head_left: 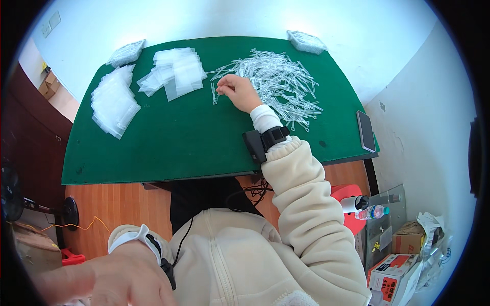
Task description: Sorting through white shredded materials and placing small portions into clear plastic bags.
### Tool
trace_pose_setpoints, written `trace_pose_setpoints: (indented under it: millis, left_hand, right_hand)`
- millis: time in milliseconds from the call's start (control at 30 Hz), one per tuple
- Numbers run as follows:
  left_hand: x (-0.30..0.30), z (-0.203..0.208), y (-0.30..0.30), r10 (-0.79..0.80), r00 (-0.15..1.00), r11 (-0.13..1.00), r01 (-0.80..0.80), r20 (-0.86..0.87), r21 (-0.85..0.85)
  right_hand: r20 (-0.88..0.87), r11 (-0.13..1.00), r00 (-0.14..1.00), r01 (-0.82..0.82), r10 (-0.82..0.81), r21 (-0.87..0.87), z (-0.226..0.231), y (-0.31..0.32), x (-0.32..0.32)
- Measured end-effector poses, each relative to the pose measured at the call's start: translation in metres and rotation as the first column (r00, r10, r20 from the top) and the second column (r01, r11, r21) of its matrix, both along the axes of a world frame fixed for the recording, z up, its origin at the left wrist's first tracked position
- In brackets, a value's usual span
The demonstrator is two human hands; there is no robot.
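Observation:
My right hand point(238, 93) reaches over the green table to the left edge of a heap of thin, clear plastic sticks point(286, 81) with small looped ends. Its thumb and fingertips are pinched together. A loose stick point(214, 96) lies right beside the fingertips; whether anything is between them is too small to make out. Low at the left, close to the camera, my left hand point(120, 280) is off the table and partly cut off by the picture's edge. It is blurred, with one finger stretched out apart and nothing visible in it.
Clear flat bags lie in a loose stack point(178, 71) and a fanned stack point(115, 102) on the green tabletop point(168, 148). Filled clear packs stand at the back left point(126, 53) and back right point(307, 42). A phone point(365, 131) lies at the right edge. Bottles point(371, 212) and boxes point(393, 275) are below right.

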State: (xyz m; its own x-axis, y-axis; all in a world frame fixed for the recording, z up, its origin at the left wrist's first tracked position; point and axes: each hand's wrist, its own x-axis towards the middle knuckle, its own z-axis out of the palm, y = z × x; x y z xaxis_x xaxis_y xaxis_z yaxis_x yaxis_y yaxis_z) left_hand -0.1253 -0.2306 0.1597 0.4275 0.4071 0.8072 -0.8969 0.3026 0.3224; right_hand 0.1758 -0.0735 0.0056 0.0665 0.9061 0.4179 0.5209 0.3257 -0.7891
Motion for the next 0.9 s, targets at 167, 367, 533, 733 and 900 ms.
trace_pose_setpoints:
  millis: [167, 367, 533, 733, 900]
  left_hand:
    - [-0.007, 0.001, 0.001, 0.108, 0.994, 0.994, -0.108, 0.005, -0.009]
    - [0.028, -0.019, 0.053, 0.3, 0.917, 0.943, -0.327, -0.263, -0.064]
    - [0.046, -0.073, 0.122, 0.515, 0.583, 0.786, -0.613, -0.629, 0.075]
    - [0.068, -0.104, 0.168, 0.442, 0.42, 0.839, -0.505, -0.792, 0.201]
    - [0.097, -0.107, 0.189, 0.419, 0.332, 0.843, -0.489, -0.845, 0.226]
  right_hand:
    - [-0.108, 0.999, 0.993, -0.039, 0.037, -0.019, 0.004, 0.005, -0.011]
    - [-0.272, 0.995, 0.96, 0.086, -0.069, 0.051, -0.005, 0.003, 0.013]
    - [-0.577, 0.997, 0.815, -0.01, 0.053, 0.078, 0.007, 0.004, -0.004]
    - [-0.712, 0.997, 0.698, -0.058, 0.072, 0.044, 0.015, -0.005, -0.009]
    - [-0.766, 0.987, 0.623, -0.14, 0.154, 0.085, 0.018, -0.01, -0.016]
